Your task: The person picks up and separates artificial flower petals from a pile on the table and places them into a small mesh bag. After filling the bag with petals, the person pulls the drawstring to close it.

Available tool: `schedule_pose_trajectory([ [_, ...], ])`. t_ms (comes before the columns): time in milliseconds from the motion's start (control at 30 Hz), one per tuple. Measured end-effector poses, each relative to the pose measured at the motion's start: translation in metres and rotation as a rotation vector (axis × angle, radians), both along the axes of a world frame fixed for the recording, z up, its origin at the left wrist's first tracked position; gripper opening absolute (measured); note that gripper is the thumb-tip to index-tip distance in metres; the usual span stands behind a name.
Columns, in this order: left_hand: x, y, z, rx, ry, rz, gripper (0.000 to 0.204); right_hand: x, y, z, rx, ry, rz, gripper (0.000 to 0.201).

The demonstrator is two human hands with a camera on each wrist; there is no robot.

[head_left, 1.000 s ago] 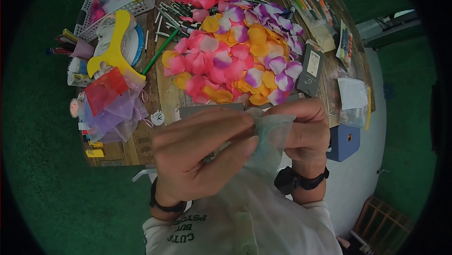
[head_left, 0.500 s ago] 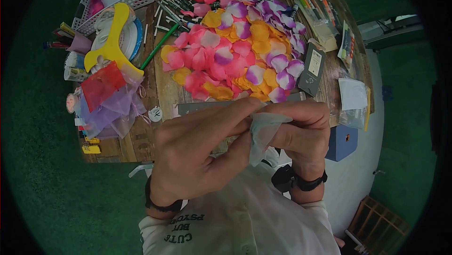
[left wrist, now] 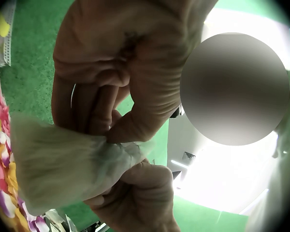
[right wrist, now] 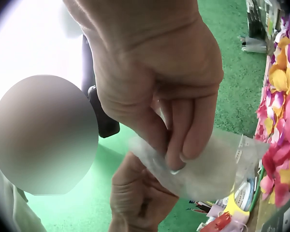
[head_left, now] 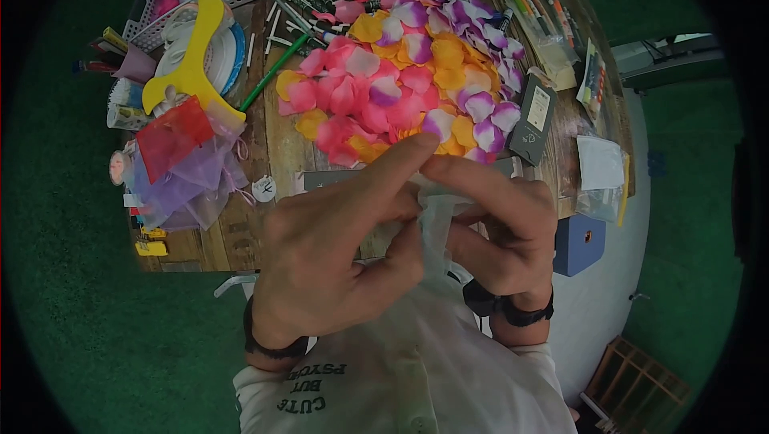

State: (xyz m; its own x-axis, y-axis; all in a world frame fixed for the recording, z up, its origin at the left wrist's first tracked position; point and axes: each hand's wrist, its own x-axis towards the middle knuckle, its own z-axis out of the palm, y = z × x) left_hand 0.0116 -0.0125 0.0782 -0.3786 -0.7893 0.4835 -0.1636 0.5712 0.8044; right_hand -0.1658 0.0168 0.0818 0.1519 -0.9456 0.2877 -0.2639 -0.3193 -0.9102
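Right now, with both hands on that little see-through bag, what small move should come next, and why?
Probably spread the sheer bag's mouth apart: the left hand and right hand both pinch its top edge, and the petals lie loose just beyond.

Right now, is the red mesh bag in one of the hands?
No, the red mesh bag lies on the table; both hands pinch a pale sheer bag.
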Motion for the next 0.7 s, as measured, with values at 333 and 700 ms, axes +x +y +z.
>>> schedule_pose_trajectory([
  [333, 0.005, 0.005, -0.001, 0.244, 0.101, -0.052, 0.060, -0.007, -0.003, -0.002, -0.095, -0.054, 0.080, 0.018],
  [700, 0.014, -0.003, 0.004, 0.001, 0.064, -0.102, 0.021, -0.014, -0.004, -0.008, -0.084, -0.195, 0.042, 0.015],
])
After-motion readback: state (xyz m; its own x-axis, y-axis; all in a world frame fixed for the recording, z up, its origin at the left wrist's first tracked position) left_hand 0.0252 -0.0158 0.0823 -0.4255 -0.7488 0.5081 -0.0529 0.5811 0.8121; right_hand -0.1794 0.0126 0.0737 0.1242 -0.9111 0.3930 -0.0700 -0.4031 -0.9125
